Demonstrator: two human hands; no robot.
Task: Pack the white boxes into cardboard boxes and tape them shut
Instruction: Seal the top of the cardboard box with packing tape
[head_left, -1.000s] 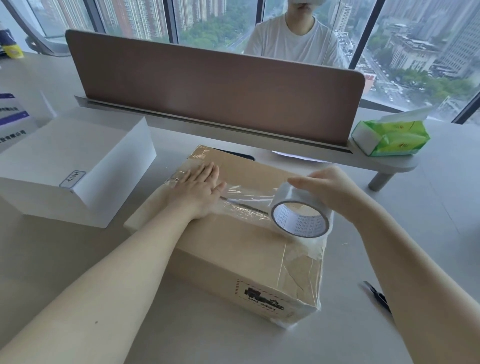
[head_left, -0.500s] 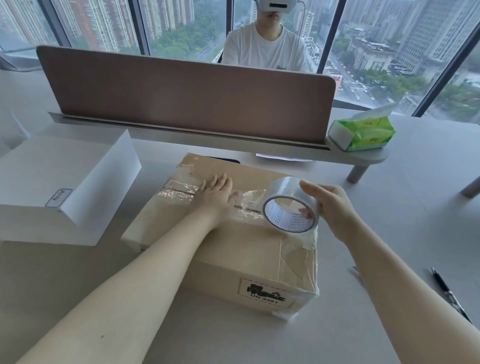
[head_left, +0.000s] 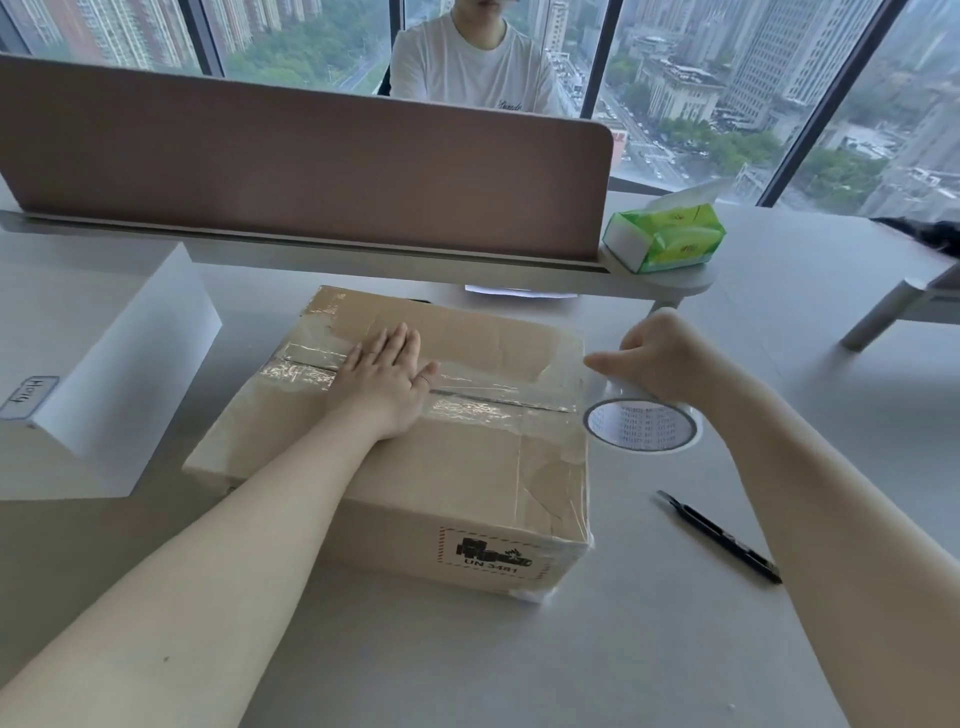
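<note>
Desk (head_left: 675, 649), grey, carries all items. Brown divider panel (head_left: 311, 171) stands behind the cardboard box (head_left: 457, 467). Cardboard box sits mid-desk, flaps closed, clear tape along its seam. White box (head_left: 119, 374) lies left of it, apart. Left hand (head_left: 384, 379) presses flat on the seam, fingers straight. Right hand (head_left: 675, 358) grips the tape roll (head_left: 644, 426) just off the box's right edge. Green tissue pack (head_left: 667, 239) behind-right; black pen (head_left: 719, 535) right.

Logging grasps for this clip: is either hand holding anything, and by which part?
The right hand grips the tape roll over its outer rim. The left hand holds nothing, pressing flat on the cardboard box.
</note>
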